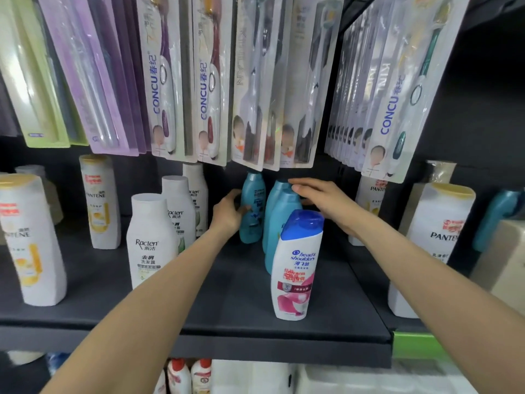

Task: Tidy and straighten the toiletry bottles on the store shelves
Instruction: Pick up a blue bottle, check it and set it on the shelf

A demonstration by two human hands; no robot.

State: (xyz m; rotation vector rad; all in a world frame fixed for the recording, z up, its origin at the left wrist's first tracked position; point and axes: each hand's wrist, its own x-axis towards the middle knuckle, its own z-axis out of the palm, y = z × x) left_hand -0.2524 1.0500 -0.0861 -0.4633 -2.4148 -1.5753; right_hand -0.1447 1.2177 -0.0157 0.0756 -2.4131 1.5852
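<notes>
Deep on the dark shelf (233,282) stands a teal bottle (252,194), upright, and my left hand (227,214) grips it from the left side. Beside it to the right stand two more teal bottles (279,220), one behind the other. My right hand (321,200) lies over their caps with fingers stretched out. A white Head & Shoulders bottle (298,265) with a blue cap stands in front of them, near the shelf's front edge.
Three white Raclen bottles (153,240) line up left of my left arm. White Pantene bottles (28,240) stand at far left and far right (437,237). Packaged toothbrushes (210,81) hang low just above the teal bottles. More bottles show on the shelf below (187,376).
</notes>
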